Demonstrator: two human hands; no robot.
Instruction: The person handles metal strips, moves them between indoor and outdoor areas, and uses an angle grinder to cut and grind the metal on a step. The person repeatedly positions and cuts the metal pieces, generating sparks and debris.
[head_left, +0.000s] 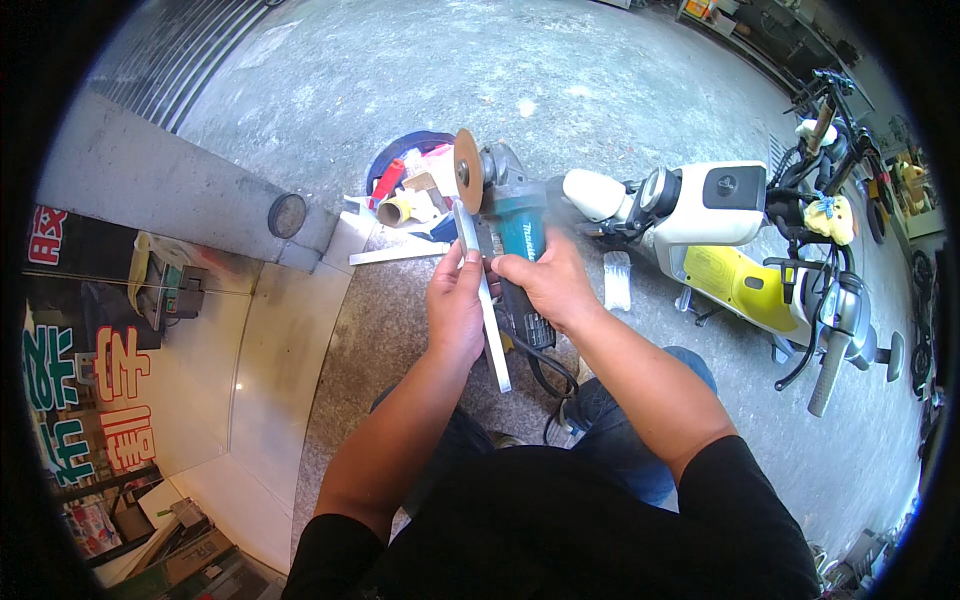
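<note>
White scooter (pixel 720 230) stands well right of the grip. A teal grinder (pixel 510 235) sits clamped in the right hand (pixel 545 285), disc (pixel 467 170) beyond it. Just left, the left hand (pixel 455 310) grips a metal strip (pixel 485 300) meeting the disc.

The person wears a black short-sleeved shirt (pixel 560 530) and blue jeans (pixel 620 420); both forearms are bare.

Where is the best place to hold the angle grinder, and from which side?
Grip the grinder by its teal body, behind the head, coming from the cord end as the right hand does. The disc sits exposed at the far end, so fingers belong well behind it.
</note>
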